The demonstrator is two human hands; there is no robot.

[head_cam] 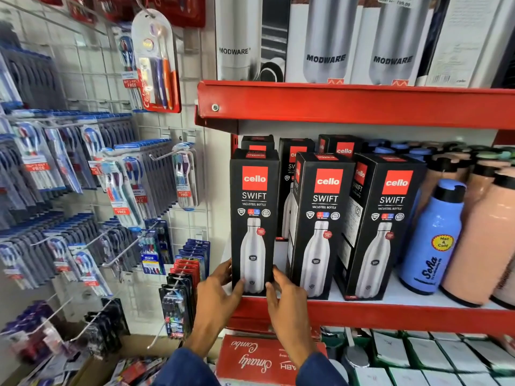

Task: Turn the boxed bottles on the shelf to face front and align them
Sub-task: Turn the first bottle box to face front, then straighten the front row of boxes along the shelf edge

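Fingers (237, 288) of your left hand (216, 296) wrap the lower left edge of the leftmost boxed bottle (254, 221), and your right hand (287, 299) presses its lower right edge, so both hands are closed lightly around the 1 box near its base, thumbs on the printed front

Taking that box as the landmark, start with the biggest thing: the red shelf (362, 313) runs under it and away to its right, with a second red shelf lip (348, 104) overhead. Left of the box hangs a wire rack of toothbrush packs (83, 176). Far to its right stand loose flasks, a blue one (432, 240) nearest and peach ones (485, 240) beyond

Closer in, 2 more front-row boxes sit to its right: the middle box (320, 227) just beside it and the right box (384, 229) past that. Both look turned slightly, each showing a side panel as well as its front, and they seem to sit at a small angle to the shelf edge. Behind the row, 3 more boxes (295, 160) peek over the tops

What matters for your next move: the held box stands upright, long axis vertical, already facing you squarely, directly ahead of both palms. The middle box lies to the right of your right hand, which is the nearer hand, so it looks like the next to square up
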